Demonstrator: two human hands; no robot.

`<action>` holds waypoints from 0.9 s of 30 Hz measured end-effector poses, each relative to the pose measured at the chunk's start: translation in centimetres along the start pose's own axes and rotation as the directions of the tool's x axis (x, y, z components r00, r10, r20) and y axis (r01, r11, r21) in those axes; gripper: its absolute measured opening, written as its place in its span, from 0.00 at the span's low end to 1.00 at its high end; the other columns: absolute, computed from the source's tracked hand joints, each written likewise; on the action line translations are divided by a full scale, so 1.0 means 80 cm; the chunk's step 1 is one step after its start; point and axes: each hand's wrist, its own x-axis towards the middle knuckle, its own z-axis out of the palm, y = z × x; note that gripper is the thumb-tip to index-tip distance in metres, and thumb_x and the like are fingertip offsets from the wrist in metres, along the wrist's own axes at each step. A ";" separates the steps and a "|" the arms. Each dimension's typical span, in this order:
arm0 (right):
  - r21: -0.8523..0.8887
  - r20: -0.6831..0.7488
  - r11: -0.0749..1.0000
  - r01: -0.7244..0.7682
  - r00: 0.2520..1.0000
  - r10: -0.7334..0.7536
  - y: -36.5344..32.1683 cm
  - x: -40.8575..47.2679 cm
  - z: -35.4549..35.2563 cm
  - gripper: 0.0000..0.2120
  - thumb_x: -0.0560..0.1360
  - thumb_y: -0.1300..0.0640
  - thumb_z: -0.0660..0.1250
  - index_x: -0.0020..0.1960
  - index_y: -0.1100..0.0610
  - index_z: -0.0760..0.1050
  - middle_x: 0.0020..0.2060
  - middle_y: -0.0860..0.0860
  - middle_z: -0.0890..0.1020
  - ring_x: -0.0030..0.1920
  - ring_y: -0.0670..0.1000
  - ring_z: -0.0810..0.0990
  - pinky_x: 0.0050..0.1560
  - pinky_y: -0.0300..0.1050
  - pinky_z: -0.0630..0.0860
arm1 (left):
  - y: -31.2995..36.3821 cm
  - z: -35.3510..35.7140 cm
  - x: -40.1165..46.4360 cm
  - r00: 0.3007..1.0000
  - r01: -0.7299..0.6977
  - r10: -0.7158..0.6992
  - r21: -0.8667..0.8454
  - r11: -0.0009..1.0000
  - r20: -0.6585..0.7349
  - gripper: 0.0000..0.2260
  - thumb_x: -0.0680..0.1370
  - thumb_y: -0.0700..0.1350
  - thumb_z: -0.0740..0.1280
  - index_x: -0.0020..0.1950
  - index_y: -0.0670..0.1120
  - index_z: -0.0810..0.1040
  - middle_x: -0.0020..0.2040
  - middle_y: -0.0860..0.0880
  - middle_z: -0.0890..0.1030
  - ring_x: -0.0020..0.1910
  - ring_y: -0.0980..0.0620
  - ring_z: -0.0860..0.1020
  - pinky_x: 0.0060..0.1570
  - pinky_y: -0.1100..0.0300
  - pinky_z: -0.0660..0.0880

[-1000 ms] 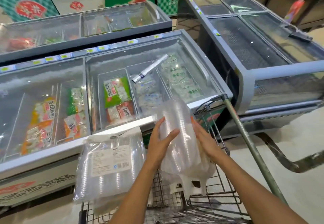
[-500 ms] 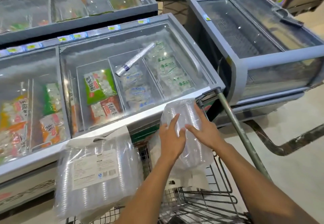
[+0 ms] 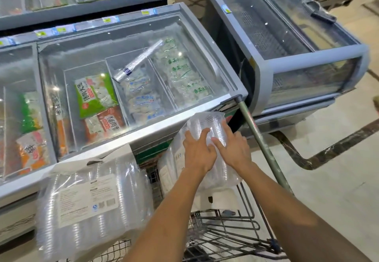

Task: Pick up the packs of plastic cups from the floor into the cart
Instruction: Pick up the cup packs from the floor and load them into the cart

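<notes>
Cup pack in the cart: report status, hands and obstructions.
Both hands, left and right, flat on cup pack, not gripping. Pack stands in cart, beside labelled pack. Freezer close ahead.

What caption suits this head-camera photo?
Both hands, left and right, press a pack of plastic cups into the cart beside a freezer.

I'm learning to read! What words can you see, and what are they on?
"猪肉大葱": green bag in the freezer.
"猪肉" and one unclear character: red bag.
Green print: clear bags, too blurred.
Label on the cup pack: too small.
Price tags: unreadable.
</notes>
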 end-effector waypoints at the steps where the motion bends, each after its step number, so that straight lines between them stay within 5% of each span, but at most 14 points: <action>1: -0.014 -0.002 1.000 -0.007 1.000 0.007 -0.003 -0.001 -0.001 0.37 0.79 0.29 0.54 0.82 0.36 0.45 0.60 0.62 0.74 0.61 0.65 0.75 0.63 0.59 0.73 | -0.004 -0.001 0.000 1.000 -0.004 0.004 0.006 1.000 0.000 0.24 0.83 0.49 0.60 0.79 0.60 0.63 0.81 0.36 0.49 0.78 0.33 0.57 0.71 0.44 0.66; 6: 0.058 0.000 0.998 0.031 1.000 -0.031 -0.001 -0.012 -0.004 0.37 0.79 0.27 0.54 0.83 0.37 0.46 0.61 0.62 0.72 0.60 0.64 0.76 0.62 0.60 0.75 | -0.023 -0.019 -0.012 0.986 -0.140 0.139 -0.004 0.990 -0.092 0.27 0.82 0.65 0.62 0.80 0.64 0.62 0.83 0.42 0.52 0.82 0.41 0.54 0.76 0.43 0.62; 10: 0.058 -0.121 0.993 0.099 0.988 -0.092 -0.015 -0.023 -0.015 0.36 0.79 0.29 0.54 0.83 0.44 0.55 0.64 0.61 0.71 0.62 0.63 0.73 0.64 0.60 0.74 | -0.033 -0.043 -0.039 0.968 -0.177 0.186 0.069 0.982 -0.170 0.30 0.82 0.65 0.62 0.82 0.62 0.59 0.84 0.47 0.53 0.82 0.46 0.56 0.74 0.46 0.64; 17: -0.067 -0.274 0.943 0.327 0.902 -0.333 -0.087 -0.060 -0.019 0.33 0.80 0.30 0.55 0.78 0.47 0.67 0.69 0.61 0.71 0.68 0.63 0.70 0.68 0.63 0.69 | -0.100 -0.095 -0.110 0.928 0.140 0.000 0.349 0.927 -0.373 0.35 0.80 0.71 0.55 0.83 0.56 0.59 0.83 0.41 0.56 0.80 0.38 0.58 0.75 0.39 0.64; 27: -0.221 0.013 0.757 0.615 0.778 -0.628 -0.221 -0.222 0.089 0.37 0.77 0.25 0.51 0.76 0.47 0.70 0.68 0.61 0.73 0.68 0.64 0.71 0.69 0.62 0.69 | -0.268 -0.171 -0.332 0.780 0.495 -0.315 0.225 0.839 -0.541 0.37 0.78 0.74 0.54 0.83 0.58 0.58 0.82 0.41 0.58 0.80 0.36 0.58 0.75 0.36 0.61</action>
